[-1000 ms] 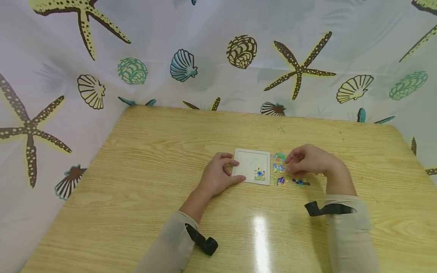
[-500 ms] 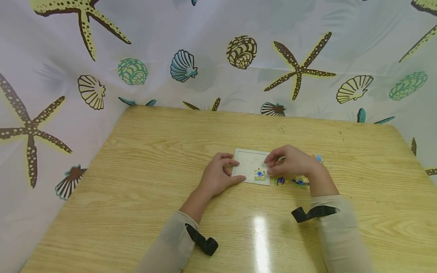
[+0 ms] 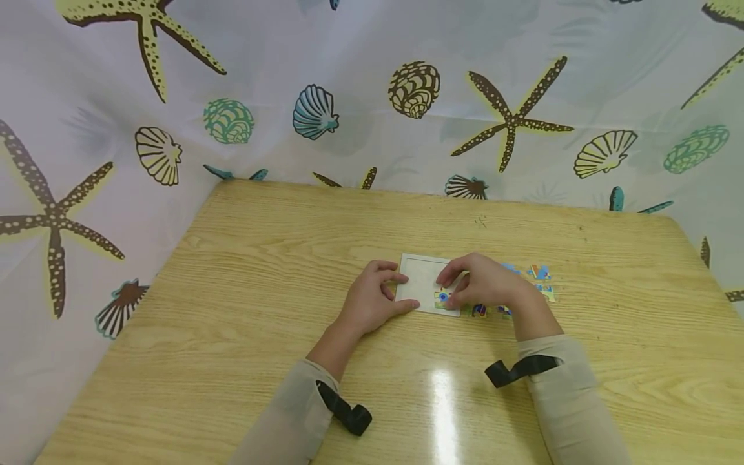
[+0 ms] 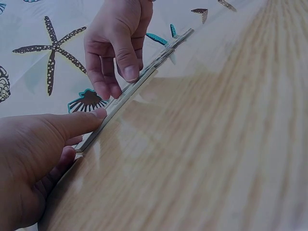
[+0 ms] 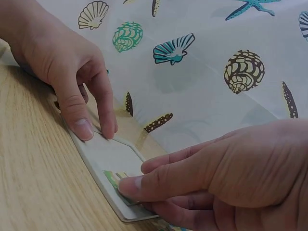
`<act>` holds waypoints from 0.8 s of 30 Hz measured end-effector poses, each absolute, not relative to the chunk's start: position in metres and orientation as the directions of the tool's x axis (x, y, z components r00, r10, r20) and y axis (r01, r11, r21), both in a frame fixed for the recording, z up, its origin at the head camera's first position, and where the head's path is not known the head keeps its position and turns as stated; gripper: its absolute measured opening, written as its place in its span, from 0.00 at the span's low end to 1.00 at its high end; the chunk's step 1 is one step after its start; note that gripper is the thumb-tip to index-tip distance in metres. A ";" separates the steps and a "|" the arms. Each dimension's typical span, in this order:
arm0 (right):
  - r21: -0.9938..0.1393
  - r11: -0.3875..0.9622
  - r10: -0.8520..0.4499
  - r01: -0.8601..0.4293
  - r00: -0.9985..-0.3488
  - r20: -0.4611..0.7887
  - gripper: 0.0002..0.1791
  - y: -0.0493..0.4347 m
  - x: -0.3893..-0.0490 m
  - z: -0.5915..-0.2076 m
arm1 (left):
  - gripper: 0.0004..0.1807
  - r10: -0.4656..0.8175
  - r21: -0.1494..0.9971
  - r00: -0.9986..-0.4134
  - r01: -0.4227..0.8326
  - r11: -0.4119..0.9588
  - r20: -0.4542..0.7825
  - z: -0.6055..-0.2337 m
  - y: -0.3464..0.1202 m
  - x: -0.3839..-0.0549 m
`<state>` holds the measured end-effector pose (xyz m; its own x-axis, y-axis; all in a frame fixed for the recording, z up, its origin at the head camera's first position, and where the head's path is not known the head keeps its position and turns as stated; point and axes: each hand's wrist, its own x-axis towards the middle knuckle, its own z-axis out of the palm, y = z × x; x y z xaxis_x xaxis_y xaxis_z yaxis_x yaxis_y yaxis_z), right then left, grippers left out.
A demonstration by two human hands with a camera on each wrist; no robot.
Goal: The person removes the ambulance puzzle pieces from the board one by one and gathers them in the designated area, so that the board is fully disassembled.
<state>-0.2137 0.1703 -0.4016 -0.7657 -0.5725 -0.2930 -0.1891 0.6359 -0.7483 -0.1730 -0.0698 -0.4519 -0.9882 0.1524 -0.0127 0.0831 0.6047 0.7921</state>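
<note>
A shallow white puzzle tray [image 3: 420, 278] lies on the wooden table. My left hand [image 3: 372, 296] grips its left side, thumb at the near corner and fingers along the edge. One colourful jigsaw piece [image 3: 440, 298] lies in the tray's near right corner. My right hand [image 3: 485, 281] is over the tray's right part, thumb and fingertips pinching a puzzle piece [image 5: 128, 199] right beside the one in the corner. In the right wrist view most of the pinched piece is hidden behind the thumb. The left wrist view shows the tray [image 4: 126, 98] edge-on.
Loose jigsaw pieces [image 3: 539, 272] lie to the right of the tray, several partly hidden under my right hand and forearm. A curtain [image 3: 360, 142] printed with shells and starfish hangs around the back and sides of the wooden table [image 3: 279, 258].
My right hand has moved left from the loose pieces to over the tray, uncovering pieces at the far right. My left hand and the tray have stayed in place.
</note>
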 end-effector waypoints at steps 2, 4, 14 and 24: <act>-0.737 0.649 -0.564 -0.188 -0.769 -0.300 0.19 0.169 -0.213 -0.402 | 0.25 0.152 0.793 -0.988 0.082 0.604 -0.014 -0.452 -0.070 -0.173; -0.731 0.657 -0.559 -0.187 -0.770 -0.306 0.18 0.167 -0.213 -0.402 | 0.25 0.152 0.794 -0.988 0.082 0.602 -0.013 -0.452 -0.070 -0.173; -0.745 0.633 -0.592 -0.210 -0.752 -0.290 0.16 0.166 -0.214 -0.402 | 0.24 0.152 0.792 -0.988 0.088 0.604 -0.006 -0.452 -0.070 -0.173; -0.739 0.628 -0.585 -0.245 -0.774 -0.241 0.05 0.177 -0.215 -0.396 | 0.24 0.158 0.793 -0.987 0.097 0.602 0.001 -0.452 -0.070 -0.173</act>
<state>-0.2147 0.1768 -0.3964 -0.7743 -0.5852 -0.2410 -0.2446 0.6279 -0.7389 -0.1726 -0.0700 -0.4517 -0.9874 0.1581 0.0008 0.0970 0.6019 0.7927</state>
